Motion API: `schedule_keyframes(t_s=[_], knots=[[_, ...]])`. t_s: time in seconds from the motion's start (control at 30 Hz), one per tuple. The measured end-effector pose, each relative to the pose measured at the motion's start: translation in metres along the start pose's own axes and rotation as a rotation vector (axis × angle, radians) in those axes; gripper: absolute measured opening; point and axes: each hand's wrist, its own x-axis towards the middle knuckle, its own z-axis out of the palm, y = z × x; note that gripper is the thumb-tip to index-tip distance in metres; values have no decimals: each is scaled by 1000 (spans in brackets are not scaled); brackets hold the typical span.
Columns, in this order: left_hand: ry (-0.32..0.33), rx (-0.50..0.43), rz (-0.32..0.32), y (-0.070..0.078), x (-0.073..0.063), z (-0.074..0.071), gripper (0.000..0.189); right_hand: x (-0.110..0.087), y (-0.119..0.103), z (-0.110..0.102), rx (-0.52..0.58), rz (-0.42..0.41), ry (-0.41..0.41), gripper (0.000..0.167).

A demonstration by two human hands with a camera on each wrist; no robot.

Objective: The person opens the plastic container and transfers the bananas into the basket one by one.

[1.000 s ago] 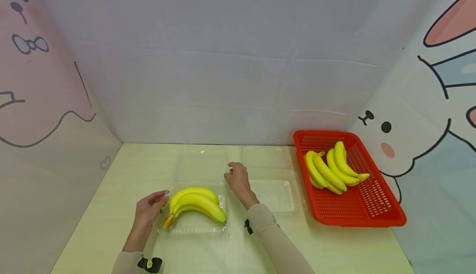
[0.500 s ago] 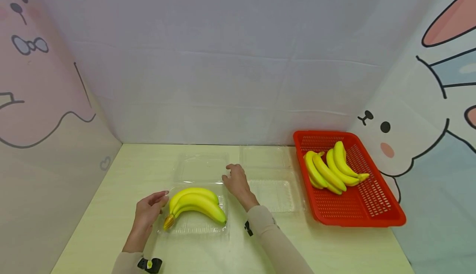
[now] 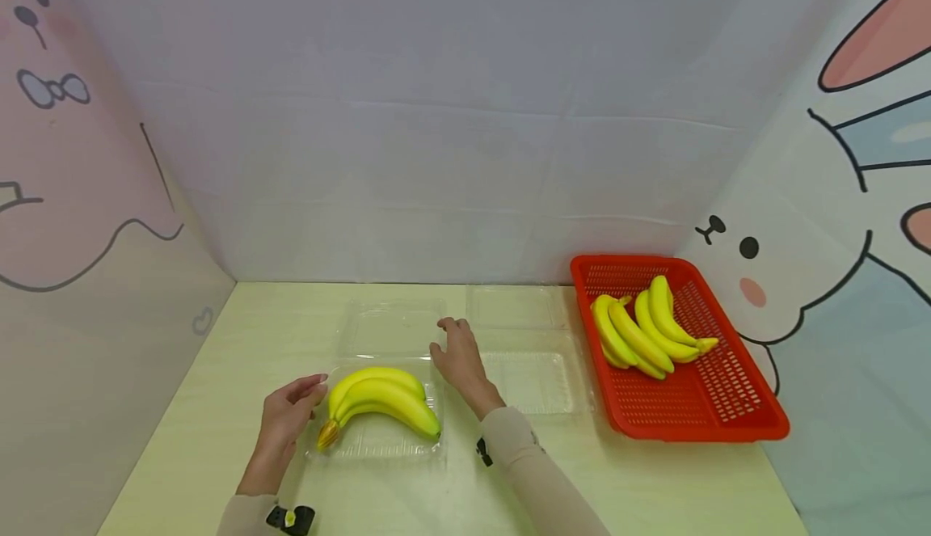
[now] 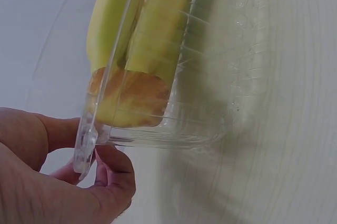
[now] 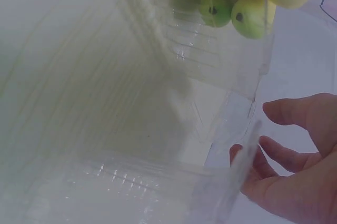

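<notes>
A bunch of yellow bananas lies in the base of a clear plastic clamshell container, its stem end toward my left hand. In the left wrist view, that hand's thumb and curled fingers pinch the container's rim beside the stem end. The container's clear lid is folded back behind the base. My right hand is at the lid's right edge, with thumb and fingers apart. In the right wrist view, its lower fingers partly pass behind a clear plastic edge.
A second clear container, also opened out, stands just right of my right hand. Further right is a red plastic basket with two bunches of bananas inside. A white cloth wall closes off the table's back.
My right hand has moved slightly left toward the lid, whose far edge appears a little lower than at first. The left hand has stayed at the container's rim.
</notes>
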Motion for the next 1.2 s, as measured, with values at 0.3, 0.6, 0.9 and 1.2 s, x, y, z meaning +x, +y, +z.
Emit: schedule_keyframes(t_s=[0.3, 0.6, 0.9, 1.2], knots=[[-6, -6, 19, 0, -2, -2, 37, -1, 1, 6, 5, -120, 41, 33], [7, -8, -3, -1, 0, -3, 38, -2, -11, 4, -21, -289, 51, 27], [-4, -2, 1, 0, -1, -3, 37, -3, -23, -1, -69, -388, -17, 27], [2, 4, -13, 1, -1, 0, 37, -7, -35, -2, -204, -479, -89, 28]])
